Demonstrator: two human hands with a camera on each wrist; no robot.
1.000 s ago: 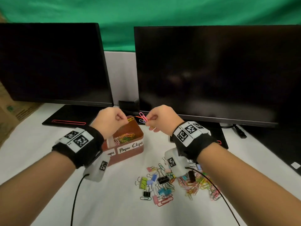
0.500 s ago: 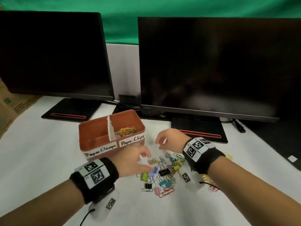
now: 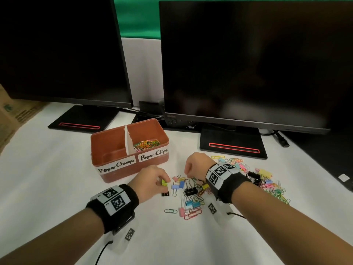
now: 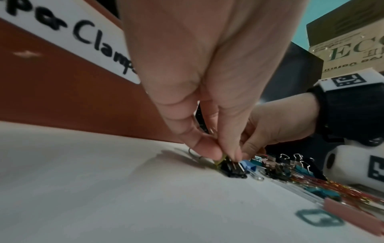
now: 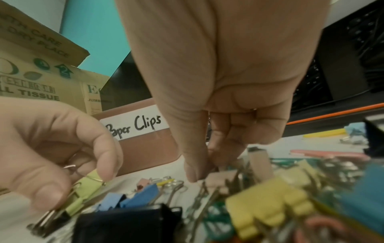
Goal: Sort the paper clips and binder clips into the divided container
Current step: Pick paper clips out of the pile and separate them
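The left hand (image 3: 150,178) pinched a lime binder clip (image 3: 163,182) between thumb and forefinger, low over the tabletop (image 3: 57,188) just before the divided container (image 3: 107,169); the right hand (image 3: 196,165) curled its fingers down into the pile of clips (image 3: 191,196) near the tabletop's middle; whether it held one was hidden; the container's right compartment held paper clips (image 3: 146,144)
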